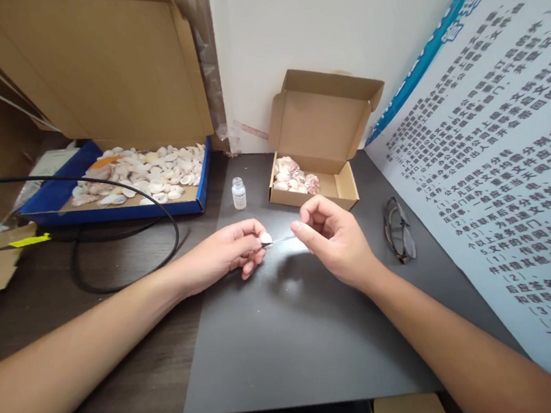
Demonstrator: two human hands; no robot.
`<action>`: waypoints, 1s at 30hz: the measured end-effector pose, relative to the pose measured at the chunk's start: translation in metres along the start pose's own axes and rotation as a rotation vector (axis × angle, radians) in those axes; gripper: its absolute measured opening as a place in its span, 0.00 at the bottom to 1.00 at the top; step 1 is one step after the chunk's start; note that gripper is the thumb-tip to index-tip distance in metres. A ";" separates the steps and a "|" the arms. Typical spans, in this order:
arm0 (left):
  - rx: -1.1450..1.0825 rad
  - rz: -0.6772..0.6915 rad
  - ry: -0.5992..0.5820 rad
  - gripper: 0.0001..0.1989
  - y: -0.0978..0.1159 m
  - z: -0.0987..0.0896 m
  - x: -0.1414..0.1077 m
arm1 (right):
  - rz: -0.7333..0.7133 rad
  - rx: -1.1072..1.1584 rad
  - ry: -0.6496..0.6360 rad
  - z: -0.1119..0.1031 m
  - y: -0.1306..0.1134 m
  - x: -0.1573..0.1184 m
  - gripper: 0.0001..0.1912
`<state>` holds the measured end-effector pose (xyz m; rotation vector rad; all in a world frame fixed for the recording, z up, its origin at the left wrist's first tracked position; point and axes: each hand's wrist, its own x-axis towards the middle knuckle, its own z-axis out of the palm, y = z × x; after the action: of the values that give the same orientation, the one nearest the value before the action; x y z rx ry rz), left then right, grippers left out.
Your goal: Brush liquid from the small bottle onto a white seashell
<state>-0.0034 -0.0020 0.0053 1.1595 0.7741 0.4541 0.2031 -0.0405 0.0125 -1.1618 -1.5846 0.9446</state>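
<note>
Over the dark grey mat, my left hand (pixel 231 251) pinches a small white seashell (pixel 266 238) between thumb and fingers. A small dark tip shows against the shell's lower edge. From there a thin, pale, see-through stick or strand (pixel 283 238) runs across to my right hand (pixel 337 242), whose thumb and forefinger are closed on its other end. Its exact kind cannot be made out in the glare. Just beyond my hands stands a small glass bottle (pixel 238 195) with a printed label, upright on the mat.
At the back left, a blue-sided tray (pixel 165 208) holds many pale shells. A small open cardboard box (pixel 328 119) with larger shells stands at the back right. Folded glasses (pixel 399 231) lie right of my hands. A black cable (pixel 176 245) loops at left; a printed poster (pixel 498 139) leans at right.
</note>
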 end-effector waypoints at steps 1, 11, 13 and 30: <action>0.003 -0.003 0.001 0.10 0.000 0.000 0.000 | -0.005 -0.049 0.019 -0.001 0.001 0.001 0.11; 0.012 -0.003 -0.002 0.10 0.001 0.001 0.000 | -0.020 -0.122 0.030 -0.003 0.003 0.003 0.11; 0.013 -0.006 0.000 0.11 0.001 0.001 0.000 | -0.012 -0.100 0.026 -0.002 0.003 0.003 0.11; 0.017 -0.012 0.009 0.10 0.001 0.000 0.000 | -0.009 -0.037 -0.008 -0.001 0.001 0.001 0.11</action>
<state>-0.0037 -0.0020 0.0063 1.1682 0.7936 0.4436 0.2038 -0.0392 0.0116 -1.1776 -1.6184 0.9183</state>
